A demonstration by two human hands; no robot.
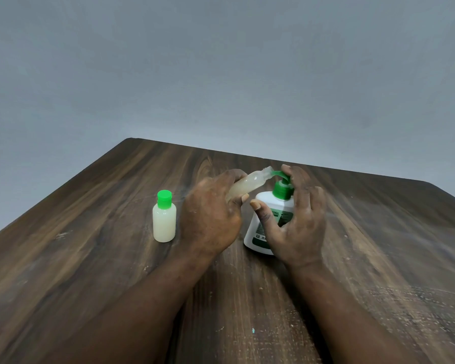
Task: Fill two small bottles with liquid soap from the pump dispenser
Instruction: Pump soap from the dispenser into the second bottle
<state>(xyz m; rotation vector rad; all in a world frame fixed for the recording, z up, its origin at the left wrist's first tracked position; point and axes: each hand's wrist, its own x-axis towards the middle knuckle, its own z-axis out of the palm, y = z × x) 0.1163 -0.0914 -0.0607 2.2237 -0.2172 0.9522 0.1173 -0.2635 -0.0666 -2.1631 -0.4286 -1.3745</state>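
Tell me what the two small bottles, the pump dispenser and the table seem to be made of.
Both the capped bottle and tilted bottle look like translucent plastic, pale soap showing through. The pump dispenser: opaque smooth white plastic, green pump. The table: dark wood grain, matte, scuffed; possibly laminate.

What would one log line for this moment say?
left hand holds uncapped bottle at spout | right hand at dispenser | capped bottle filled, upright
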